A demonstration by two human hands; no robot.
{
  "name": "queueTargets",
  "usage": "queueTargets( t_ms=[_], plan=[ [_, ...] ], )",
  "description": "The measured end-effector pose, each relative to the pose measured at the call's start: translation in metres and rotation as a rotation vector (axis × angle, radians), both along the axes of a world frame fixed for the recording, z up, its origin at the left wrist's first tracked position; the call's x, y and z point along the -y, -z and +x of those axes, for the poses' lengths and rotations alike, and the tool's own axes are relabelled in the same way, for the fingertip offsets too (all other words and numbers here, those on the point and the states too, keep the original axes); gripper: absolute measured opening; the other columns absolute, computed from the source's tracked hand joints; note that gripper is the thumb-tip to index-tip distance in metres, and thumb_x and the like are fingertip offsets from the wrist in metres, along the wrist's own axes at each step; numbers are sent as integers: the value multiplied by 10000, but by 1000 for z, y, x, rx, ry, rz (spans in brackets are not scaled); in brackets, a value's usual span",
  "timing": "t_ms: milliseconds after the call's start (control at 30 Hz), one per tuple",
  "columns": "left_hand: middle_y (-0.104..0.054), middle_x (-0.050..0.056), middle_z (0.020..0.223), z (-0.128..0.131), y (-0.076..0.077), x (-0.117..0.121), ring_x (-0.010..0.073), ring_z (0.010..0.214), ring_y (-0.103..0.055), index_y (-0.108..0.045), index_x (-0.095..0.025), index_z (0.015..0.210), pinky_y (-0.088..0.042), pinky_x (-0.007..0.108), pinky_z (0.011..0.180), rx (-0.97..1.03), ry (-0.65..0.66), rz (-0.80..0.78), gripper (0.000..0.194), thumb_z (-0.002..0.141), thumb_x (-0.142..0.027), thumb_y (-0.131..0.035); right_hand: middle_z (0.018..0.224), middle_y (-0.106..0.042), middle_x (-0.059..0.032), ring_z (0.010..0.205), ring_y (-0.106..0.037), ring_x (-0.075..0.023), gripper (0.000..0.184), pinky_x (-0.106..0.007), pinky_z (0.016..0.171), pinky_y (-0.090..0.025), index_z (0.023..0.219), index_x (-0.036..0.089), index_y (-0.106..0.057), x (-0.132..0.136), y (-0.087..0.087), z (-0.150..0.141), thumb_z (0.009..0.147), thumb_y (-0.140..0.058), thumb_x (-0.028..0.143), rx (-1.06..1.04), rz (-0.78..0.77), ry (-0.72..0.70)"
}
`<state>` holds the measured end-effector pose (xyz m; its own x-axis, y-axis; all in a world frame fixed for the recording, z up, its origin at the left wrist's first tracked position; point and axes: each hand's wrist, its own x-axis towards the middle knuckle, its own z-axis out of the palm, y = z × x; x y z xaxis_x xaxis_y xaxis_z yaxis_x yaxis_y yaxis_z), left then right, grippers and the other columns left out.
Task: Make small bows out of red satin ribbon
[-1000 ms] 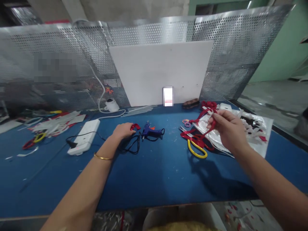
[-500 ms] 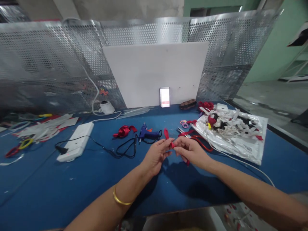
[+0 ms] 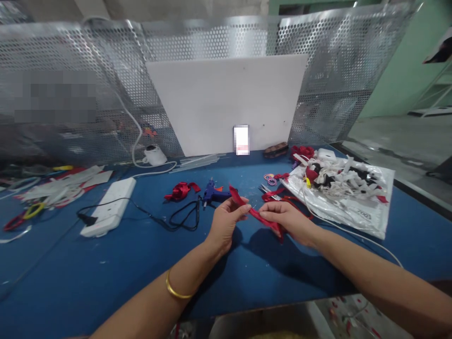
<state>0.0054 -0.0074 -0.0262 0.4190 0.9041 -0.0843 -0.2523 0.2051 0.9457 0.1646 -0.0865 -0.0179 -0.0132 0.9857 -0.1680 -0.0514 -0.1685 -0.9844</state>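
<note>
A short strip of red ribbon (image 3: 256, 215) stretches at a slant between my two hands, above the blue tabletop. My left hand (image 3: 226, 221) pinches it toward its upper left end, thumb on top. Lower down, my right hand (image 3: 287, 219) has its thumb and fingers closed on the other end, which hangs below the fingers. Just beyond my left hand lies a blue glue gun (image 3: 212, 193). Scissors with red handles (image 3: 298, 205) lie behind my right hand, partly hidden by it. A coil of red ribbon (image 3: 180, 191) rests left of the glue gun.
A white power strip (image 3: 109, 209) with a black cord lies on the left. At the right, a white plastic bag (image 3: 370, 219) carries fabric bows and scraps. A white board (image 3: 226, 103) leans at the back, a bright phone (image 3: 241, 140) before it. Yellow-and-red scissors (image 3: 33, 210) lie far left.
My hands have moved slightly apart. The red ribbon, bunched between my fingertips before, now shows as a longer, straighter strip between them. The view has shifted a little.
</note>
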Motion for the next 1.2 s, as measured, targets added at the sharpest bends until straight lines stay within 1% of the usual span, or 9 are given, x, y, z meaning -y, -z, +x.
queueTargets(
  t_ms=[67,200,267,333,467,600,700,967,1200],
  plan=[
    [-624,9,795,0,0,-1,106,695,-557,-679,-155,853,-461,216,618,-12,6,24,296,602,-251,-802,500,-485,60,396,-424,-65,301,-179,380,-320,766,171,-576,0,-1,1,740,-676,453,3,24,28],
    [-623,6,770,0,0,0,91,645,-539,-682,-152,809,-437,208,598,-22,18,35,268,597,-265,-801,544,-549,38,466,-506,-91,286,-193,453,-395,797,187,-549,2,-3,0,789,-621,464,-12,106,109],
    [-609,-1,735,0,0,1,87,622,-534,-673,-148,790,-437,211,594,-3,23,19,261,598,-272,-800,491,-509,51,422,-460,-82,285,-185,422,-353,778,189,-527,2,-4,1,822,-581,466,9,131,109],
    [-596,-5,713,1,-1,2,92,619,-543,-658,-144,773,-445,216,594,17,19,-1,262,596,-276,-800,455,-436,72,367,-356,-56,296,-180,378,-264,736,186,-502,2,-6,2,836,-568,456,25,154,96],
    [-618,11,730,1,-5,3,127,659,-602,-632,-139,782,-473,239,613,21,7,-29,287,595,-282,-796,509,-368,87,376,-248,-32,307,-185,371,-150,746,184,-506,2,-8,6,801,-611,468,-13,146,105],
    [-627,5,715,1,-6,5,137,634,-624,-599,-145,800,-473,239,597,11,-25,-31,320,581,-262,-800,503,-358,80,410,-259,-43,326,-192,392,-149,796,171,-578,0,-8,9,762,-646,488,66,115,102],
    [-612,-15,689,1,-4,3,115,598,-601,-592,-153,788,-461,222,566,24,-72,-13,313,577,-254,-800,492,-372,73,422,-271,-45,334,-197,400,-152,734,163,-574,0,-9,12,731,-675,482,124,109,99],
    [-606,-7,608,-3,-1,-7,111,567,-578,-589,-165,692,-439,207,545,71,-148,44,241,667,-361,-726,505,-359,72,431,-251,-50,356,-197,398,-161,712,170,-553,-1,-13,20,727,-670,505,115,149,141],
    [-590,-12,590,-3,-5,-6,100,549,-554,-583,-158,657,-431,202,538,48,-164,61,224,646,-327,-730,493,-371,72,420,-264,-48,340,-199,393,-164,701,172,-564,-2,-13,22,722,-678,491,93,163,176]
  ],
)
